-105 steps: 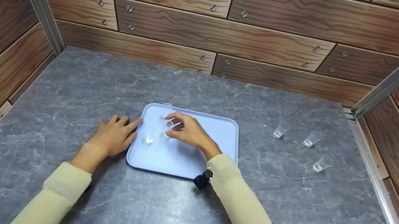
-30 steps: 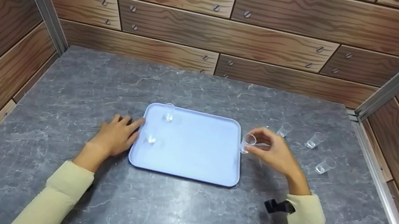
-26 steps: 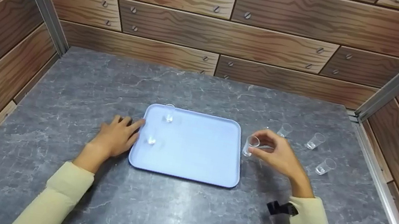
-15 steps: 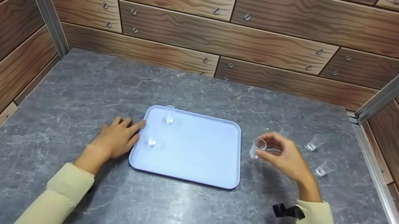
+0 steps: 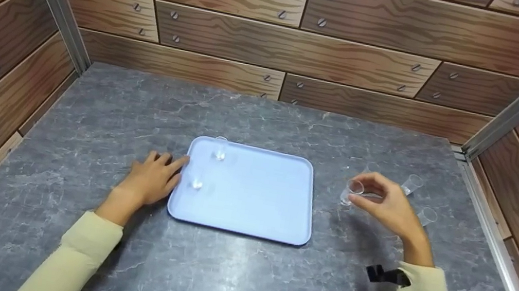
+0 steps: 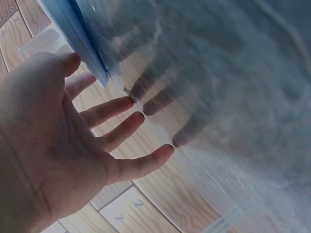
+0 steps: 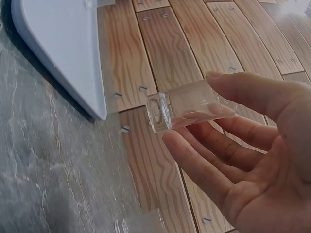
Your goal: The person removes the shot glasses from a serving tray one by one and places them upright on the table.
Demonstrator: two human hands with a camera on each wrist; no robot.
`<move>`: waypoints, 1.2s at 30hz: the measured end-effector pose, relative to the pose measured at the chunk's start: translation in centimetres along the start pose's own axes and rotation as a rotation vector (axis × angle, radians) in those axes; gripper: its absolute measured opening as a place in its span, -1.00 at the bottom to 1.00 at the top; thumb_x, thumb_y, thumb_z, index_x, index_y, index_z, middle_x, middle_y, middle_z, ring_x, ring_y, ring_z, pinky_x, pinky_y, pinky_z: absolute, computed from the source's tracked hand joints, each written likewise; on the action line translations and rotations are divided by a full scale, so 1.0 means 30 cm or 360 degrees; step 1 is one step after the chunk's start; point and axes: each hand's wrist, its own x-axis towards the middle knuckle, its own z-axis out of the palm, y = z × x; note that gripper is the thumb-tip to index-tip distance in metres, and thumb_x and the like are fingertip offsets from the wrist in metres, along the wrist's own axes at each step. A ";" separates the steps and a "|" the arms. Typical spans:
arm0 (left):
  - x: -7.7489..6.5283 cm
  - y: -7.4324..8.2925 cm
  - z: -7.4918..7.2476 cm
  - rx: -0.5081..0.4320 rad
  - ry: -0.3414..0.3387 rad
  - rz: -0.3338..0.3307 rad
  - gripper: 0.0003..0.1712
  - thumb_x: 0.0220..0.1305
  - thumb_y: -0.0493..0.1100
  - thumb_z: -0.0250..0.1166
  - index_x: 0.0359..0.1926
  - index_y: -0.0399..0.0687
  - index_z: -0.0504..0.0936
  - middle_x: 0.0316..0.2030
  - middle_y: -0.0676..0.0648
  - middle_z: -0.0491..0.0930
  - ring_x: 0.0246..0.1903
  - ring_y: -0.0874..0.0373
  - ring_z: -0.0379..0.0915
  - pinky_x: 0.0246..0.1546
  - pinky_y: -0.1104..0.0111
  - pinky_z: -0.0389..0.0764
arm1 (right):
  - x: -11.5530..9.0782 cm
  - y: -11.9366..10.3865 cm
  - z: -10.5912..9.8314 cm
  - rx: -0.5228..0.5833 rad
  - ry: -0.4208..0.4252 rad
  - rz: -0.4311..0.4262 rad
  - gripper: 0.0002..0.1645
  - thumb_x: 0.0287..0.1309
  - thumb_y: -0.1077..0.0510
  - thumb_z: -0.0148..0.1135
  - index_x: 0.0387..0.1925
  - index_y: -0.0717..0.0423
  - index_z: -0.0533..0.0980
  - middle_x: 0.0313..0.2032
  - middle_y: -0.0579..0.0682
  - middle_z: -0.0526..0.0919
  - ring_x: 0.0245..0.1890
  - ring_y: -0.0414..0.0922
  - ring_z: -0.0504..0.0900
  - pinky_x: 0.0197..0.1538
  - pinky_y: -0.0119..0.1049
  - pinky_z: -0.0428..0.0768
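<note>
My right hand [image 5: 385,204] pinches a clear shot glass [image 5: 349,193] between thumb and fingers, right of the blue tray [image 5: 255,191]. In the right wrist view the same shot glass [image 7: 187,104] is held by its sides, its thick base toward the table and seemingly just off it. My left hand [image 5: 147,180] rests at the tray's left edge, fingers spread and holding nothing; the left wrist view shows thumb and forefinger at the rim. Two more clear shot glasses stand on the tray's left part, one at the back [image 5: 220,152] and a nearer one [image 5: 196,183].
Right of my right hand, two shot glasses [image 5: 412,184] [image 5: 428,215] stand on the grey marbled table [image 5: 228,276], partly covered by the hand. Another behind the fingers is almost hidden. Wood-patterned walls [image 5: 296,47] enclose the back and sides.
Over the tray 3.5 s ago, my right hand has carried the shot glass rightward past the tray's right edge, toward the glasses on the table. My left hand has stayed at the tray's edge.
</note>
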 end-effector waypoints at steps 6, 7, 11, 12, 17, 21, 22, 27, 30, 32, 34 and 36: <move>-0.001 -0.004 0.005 0.0006 -0.0004 -0.0011 -0.41 0.62 0.03 -0.04 0.57 0.11 0.28 0.31 -0.36 0.43 0.31 -0.39 0.32 0.03 -0.51 0.44 | -0.006 0.011 -0.021 -0.0020 0.0027 0.0059 -0.52 0.20 0.25 0.47 0.11 0.34 0.55 0.03 0.30 0.67 -0.09 -0.37 0.67 -0.01 -0.52 0.67; -0.001 -0.004 0.006 0.0009 -0.0001 -0.0011 -0.41 0.62 0.04 -0.04 0.57 0.11 0.28 0.31 -0.36 0.44 0.30 -0.39 0.32 0.03 -0.51 0.45 | -0.006 0.011 -0.024 -0.0030 0.0025 0.0068 -0.52 0.20 0.24 0.46 0.12 0.33 0.55 0.03 0.30 0.67 -0.08 -0.38 0.66 0.00 -0.53 0.66; 0.002 -0.004 0.005 0.0012 0.0023 -0.0003 -0.42 0.62 0.04 -0.03 0.56 0.11 0.29 0.31 -0.35 0.45 0.29 -0.38 0.33 0.03 -0.49 0.46 | -0.007 0.015 -0.038 -0.0083 0.0029 0.0093 -0.51 0.22 0.23 0.45 0.14 0.33 0.54 0.05 0.29 0.67 -0.08 -0.39 0.64 0.02 -0.57 0.62; 0.003 -0.004 0.005 0.0010 0.0023 -0.0001 -0.42 0.62 0.04 -0.03 0.56 0.11 0.29 0.31 -0.34 0.45 0.30 -0.38 0.33 0.04 -0.49 0.46 | -0.008 0.016 -0.041 -0.0096 0.0030 0.0100 -0.51 0.22 0.23 0.45 0.14 0.33 0.54 0.05 0.29 0.67 -0.08 -0.39 0.64 0.02 -0.58 0.62; 0.003 -0.003 0.006 0.0011 0.0011 -0.0002 -0.42 0.63 0.04 -0.04 0.56 0.11 0.29 0.32 -0.34 0.44 0.31 -0.39 0.32 0.05 -0.52 0.43 | -0.012 0.034 -0.059 -0.0124 0.0027 0.0148 -0.50 0.22 0.22 0.45 0.14 0.33 0.53 0.06 0.29 0.67 -0.09 -0.38 0.63 0.01 -0.58 0.61; 0.003 -0.001 0.006 0.0009 0.0010 0.0001 -0.42 0.63 0.03 -0.05 0.56 0.10 0.29 0.32 -0.35 0.43 0.31 -0.39 0.31 0.06 -0.53 0.41 | -0.014 0.054 -0.071 -0.0136 0.0040 0.0171 -0.50 0.22 0.23 0.45 0.13 0.34 0.53 0.05 0.31 0.67 -0.11 -0.41 0.63 0.00 -0.59 0.60; 0.002 0.000 0.004 0.0005 0.0007 0.0000 -0.42 0.63 0.04 -0.05 0.56 0.10 0.29 0.33 -0.35 0.43 0.31 -0.39 0.31 0.07 -0.53 0.40 | -0.015 0.060 -0.074 -0.0137 0.0044 0.0177 -0.50 0.22 0.23 0.45 0.13 0.35 0.52 0.05 0.32 0.67 -0.11 -0.42 0.63 0.00 -0.60 0.60; 0.000 0.001 0.001 -0.0001 0.0001 -0.0009 -0.42 0.62 0.04 -0.04 0.56 0.10 0.29 0.33 -0.35 0.42 0.32 -0.39 0.30 0.09 -0.52 0.40 | -0.018 0.090 -0.091 -0.0178 0.0052 0.0223 -0.50 0.22 0.23 0.45 0.12 0.39 0.51 0.06 0.36 0.66 -0.15 -0.47 0.62 -0.03 -0.61 0.60; -0.001 0.000 0.000 0.0001 -0.0002 -0.0013 -0.42 0.62 0.04 -0.05 0.56 0.10 0.29 0.34 -0.35 0.42 0.32 -0.39 0.30 0.09 -0.52 0.40 | -0.021 0.107 -0.101 -0.0240 0.0058 0.0280 -0.50 0.23 0.21 0.45 0.11 0.39 0.51 0.06 0.37 0.66 -0.17 -0.49 0.60 -0.06 -0.62 0.59; 0.000 0.000 0.001 0.0002 -0.0003 -0.0015 -0.41 0.62 0.04 -0.05 0.57 0.11 0.28 0.34 -0.35 0.42 0.33 -0.39 0.30 0.10 -0.52 0.40 | -0.023 0.117 -0.107 -0.0284 0.0062 0.0316 -0.50 0.23 0.21 0.44 0.10 0.40 0.51 0.06 0.38 0.66 -0.16 -0.44 0.61 -0.09 -0.62 0.58; 0.001 0.000 0.003 0.0006 -0.0003 -0.0014 -0.42 0.62 0.04 -0.05 0.57 0.11 0.28 0.35 -0.35 0.42 0.34 -0.40 0.29 0.10 -0.52 0.39 | -0.025 0.127 -0.112 -0.0331 0.0060 0.0350 -0.50 0.23 0.21 0.44 0.10 0.40 0.51 0.05 0.38 0.67 -0.11 -0.31 0.66 -0.10 -0.61 0.58; 0.001 -0.001 0.005 0.0003 -0.0005 -0.0016 -0.41 0.62 0.04 -0.05 0.57 0.12 0.28 0.35 -0.36 0.41 0.34 -0.40 0.28 0.11 -0.53 0.38 | -0.028 0.136 -0.116 -0.0369 0.0058 0.0377 -0.50 0.23 0.20 0.44 0.09 0.39 0.51 0.05 0.38 0.68 -0.06 -0.11 0.72 -0.11 -0.60 0.57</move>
